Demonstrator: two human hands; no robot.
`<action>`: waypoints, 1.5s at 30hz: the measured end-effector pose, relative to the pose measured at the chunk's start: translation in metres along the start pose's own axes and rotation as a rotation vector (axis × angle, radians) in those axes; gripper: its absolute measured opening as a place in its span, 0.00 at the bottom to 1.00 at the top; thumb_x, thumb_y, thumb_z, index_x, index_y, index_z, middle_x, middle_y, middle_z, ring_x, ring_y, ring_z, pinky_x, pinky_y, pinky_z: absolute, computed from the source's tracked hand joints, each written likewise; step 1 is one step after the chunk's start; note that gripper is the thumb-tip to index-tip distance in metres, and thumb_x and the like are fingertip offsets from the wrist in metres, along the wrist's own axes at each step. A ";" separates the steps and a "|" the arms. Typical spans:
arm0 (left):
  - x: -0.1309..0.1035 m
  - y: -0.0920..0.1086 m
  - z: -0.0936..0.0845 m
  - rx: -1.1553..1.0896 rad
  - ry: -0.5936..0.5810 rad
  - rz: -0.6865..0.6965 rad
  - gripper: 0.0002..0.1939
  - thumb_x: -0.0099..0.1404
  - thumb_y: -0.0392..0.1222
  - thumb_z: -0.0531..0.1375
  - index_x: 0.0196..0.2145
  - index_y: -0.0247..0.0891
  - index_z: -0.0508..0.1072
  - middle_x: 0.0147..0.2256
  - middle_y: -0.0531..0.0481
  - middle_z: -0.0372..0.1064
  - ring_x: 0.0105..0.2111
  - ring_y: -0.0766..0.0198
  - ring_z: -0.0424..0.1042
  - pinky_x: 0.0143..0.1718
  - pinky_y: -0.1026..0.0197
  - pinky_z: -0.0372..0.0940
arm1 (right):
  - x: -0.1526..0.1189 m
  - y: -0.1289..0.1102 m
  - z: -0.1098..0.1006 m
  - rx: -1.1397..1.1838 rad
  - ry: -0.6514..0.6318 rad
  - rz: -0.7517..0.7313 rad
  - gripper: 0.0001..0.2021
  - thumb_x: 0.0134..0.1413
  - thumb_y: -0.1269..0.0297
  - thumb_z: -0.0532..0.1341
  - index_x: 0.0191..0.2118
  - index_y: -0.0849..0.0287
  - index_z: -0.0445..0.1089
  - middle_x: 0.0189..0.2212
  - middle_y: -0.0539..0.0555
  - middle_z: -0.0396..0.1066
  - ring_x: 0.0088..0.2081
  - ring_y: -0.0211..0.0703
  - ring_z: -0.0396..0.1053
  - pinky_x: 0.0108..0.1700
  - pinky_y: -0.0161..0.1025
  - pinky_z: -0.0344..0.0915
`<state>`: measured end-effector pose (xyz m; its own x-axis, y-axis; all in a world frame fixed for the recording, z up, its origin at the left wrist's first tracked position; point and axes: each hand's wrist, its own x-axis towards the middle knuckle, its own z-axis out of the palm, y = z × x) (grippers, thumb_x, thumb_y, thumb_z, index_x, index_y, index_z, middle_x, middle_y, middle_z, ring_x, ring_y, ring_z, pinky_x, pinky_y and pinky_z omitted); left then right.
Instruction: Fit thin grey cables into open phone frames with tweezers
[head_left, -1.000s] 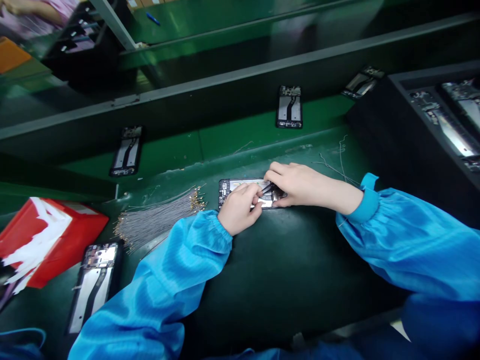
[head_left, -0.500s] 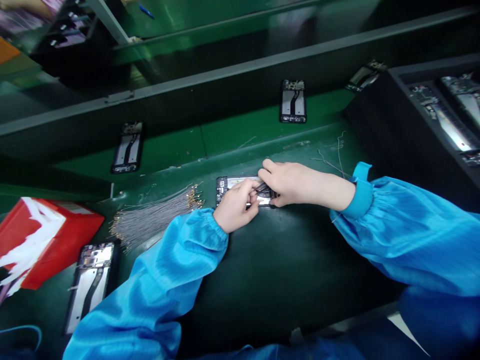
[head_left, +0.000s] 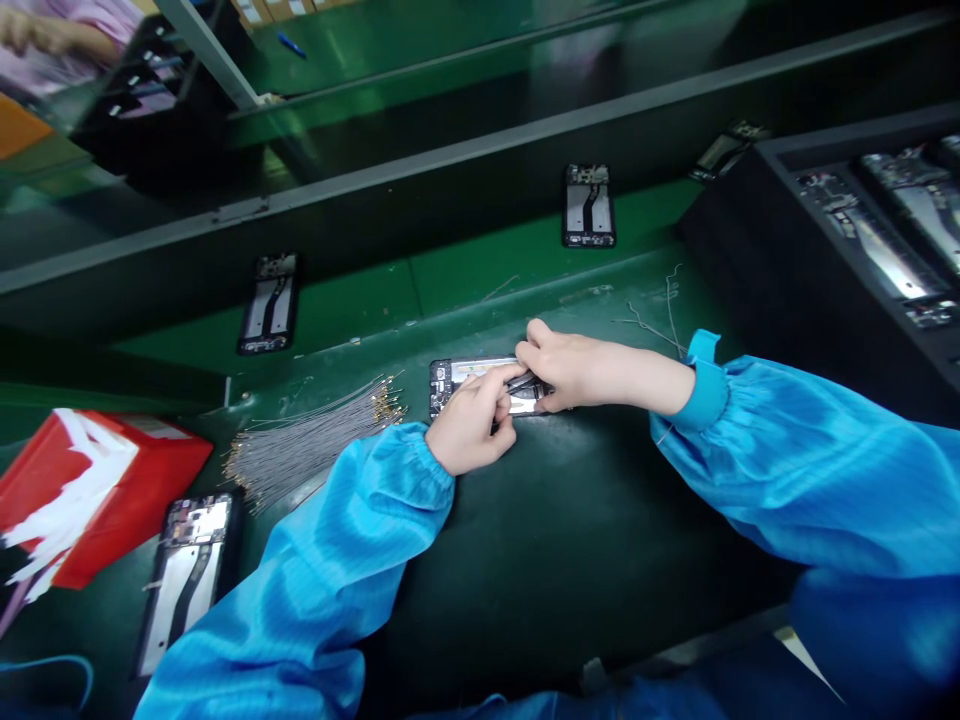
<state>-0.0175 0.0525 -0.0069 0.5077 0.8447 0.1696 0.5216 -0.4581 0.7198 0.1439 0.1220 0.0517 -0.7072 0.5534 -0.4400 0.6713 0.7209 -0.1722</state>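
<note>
An opened phone (head_left: pixel 442 378), with its inner parts showing, lies crosswise on the green bench under both hands. My left hand (head_left: pixel 474 420) rests over its middle, index finger stretched to the right and the other fingers curled; what they pinch is hidden. Over the phone's right end, my right hand (head_left: pixel 559 368) is closed round a dark slim tool (head_left: pixel 521 381), whose kind I cannot make out. The left index fingertip meets this tool. Left of the phone lies a bundle of thin grey cables (head_left: pixel 311 440) with gold-coloured ends.
More opened phones lie at the back left (head_left: pixel 270 303), back centre (head_left: pixel 589 207) and front left (head_left: pixel 191 570). A red box (head_left: pixel 142 480) stands left. On the right, a black crate (head_left: pixel 739 220) holds several phones, with loose wires (head_left: pixel 660 320) nearby. A co-worker's hand (head_left: pixel 37 35) shows top left.
The camera view has shifted slightly. My left index finger has straightened further to the right over the phone; my right hand keeps nearly the same place.
</note>
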 end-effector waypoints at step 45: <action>0.041 -0.014 0.002 0.721 0.089 -0.255 0.30 0.61 0.56 0.51 0.58 0.43 0.54 0.59 0.37 0.44 0.59 0.41 0.41 0.52 0.42 0.48 | 0.061 0.166 -0.036 0.235 0.547 0.998 0.35 0.40 0.47 0.60 0.51 0.68 0.58 0.44 0.71 0.64 0.46 0.63 0.61 0.39 0.47 0.59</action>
<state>-0.0021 0.0931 -0.0114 0.2711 0.9533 0.1329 0.9484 -0.2881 0.1322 0.2041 0.2907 0.0280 0.1959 0.9797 -0.0430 0.9685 -0.2002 -0.1482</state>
